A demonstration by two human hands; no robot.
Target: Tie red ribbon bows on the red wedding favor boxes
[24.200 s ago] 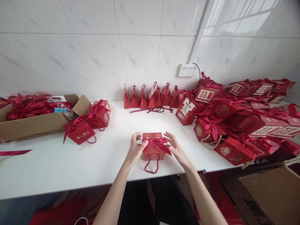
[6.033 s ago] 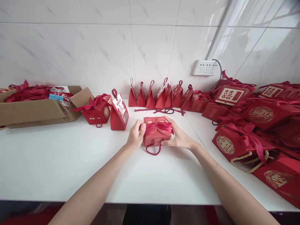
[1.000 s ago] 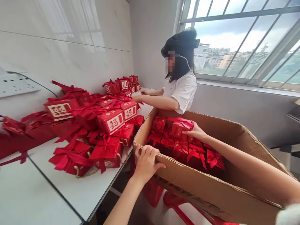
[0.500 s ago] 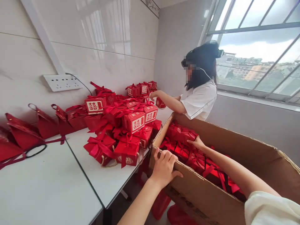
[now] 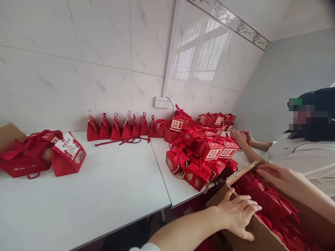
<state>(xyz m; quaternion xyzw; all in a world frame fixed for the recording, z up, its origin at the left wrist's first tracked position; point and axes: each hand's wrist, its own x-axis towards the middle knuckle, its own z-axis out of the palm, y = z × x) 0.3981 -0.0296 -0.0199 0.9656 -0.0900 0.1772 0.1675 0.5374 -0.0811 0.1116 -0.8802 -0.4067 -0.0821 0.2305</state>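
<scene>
A brown cardboard box [image 5: 267,230] at the lower right holds rows of red ribboned gift boxes [image 5: 264,198]. My left hand [image 5: 239,212] rests on the near rim of the carton, fingers spread, holding nothing. Inside the carton, by its far left corner, my right hand [image 5: 274,176] lies over the red boxes with its fingers stretched out. Beside the carton, a heap of red gift boxes [image 5: 197,174] with bows and white-and-red labels sits on the white table [image 5: 117,195].
Pointed red boxes [image 5: 126,127] stand in a row along the wall, with ribbons and a black loop before them. A larger red box [image 5: 28,157] and a tent-shaped one [image 5: 68,157] are at left. Across the corner, a person in white [image 5: 288,150] has both hands near the heap.
The view has swung left, showing more table and the left-hand boxes. My right hand has moved from gripping a red box to lying over the boxes near the carton's corner.
</scene>
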